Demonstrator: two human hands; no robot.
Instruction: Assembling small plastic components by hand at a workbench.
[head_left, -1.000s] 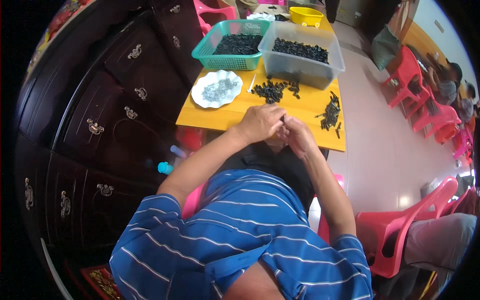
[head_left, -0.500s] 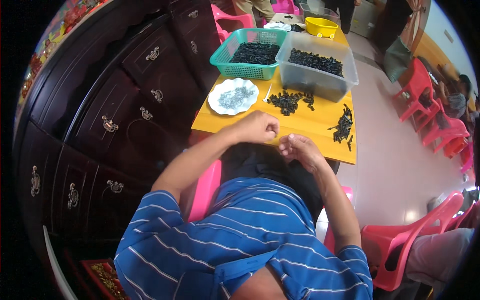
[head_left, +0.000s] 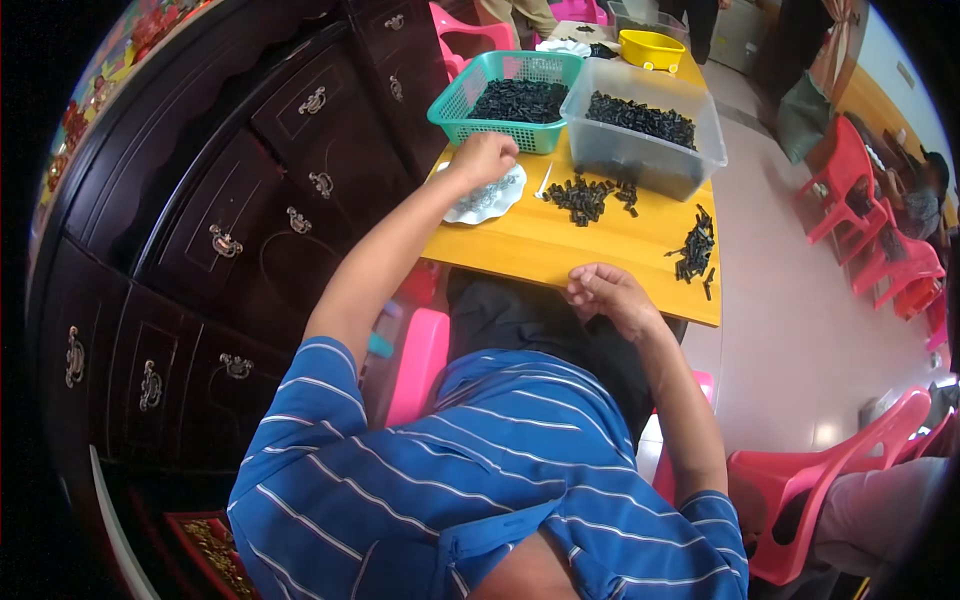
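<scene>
My left hand (head_left: 484, 158) is over the far side of a white scalloped plate (head_left: 496, 207) that holds small clear pieces. Its fingers curl downward, and whatever they grip is hidden. At the table's near edge my right hand (head_left: 614, 299) is closed, thumb against fingers; anything in it is too small to make out. Beyond that hand lies a loose pile of short black tube-like pieces (head_left: 581, 201). Another heap of black pieces (head_left: 695, 246) sits near the table's right edge. A thin white stick-like tool (head_left: 544, 181) rests between plate and pile.
Farther back on the yellow table (head_left: 500, 243) stand a green basket (head_left: 498, 133) and a clear plastic bin (head_left: 640, 166), both holding black pieces. Behind them is a yellow tub (head_left: 650, 48). Dark drawers (head_left: 285, 170) line the left side; pink chairs (head_left: 835, 470) stand at right.
My left hand has moved away from my right hand, forward and left to the plate. My right hand stays near the table edge, fingers still closed. The view has shifted slightly.
</scene>
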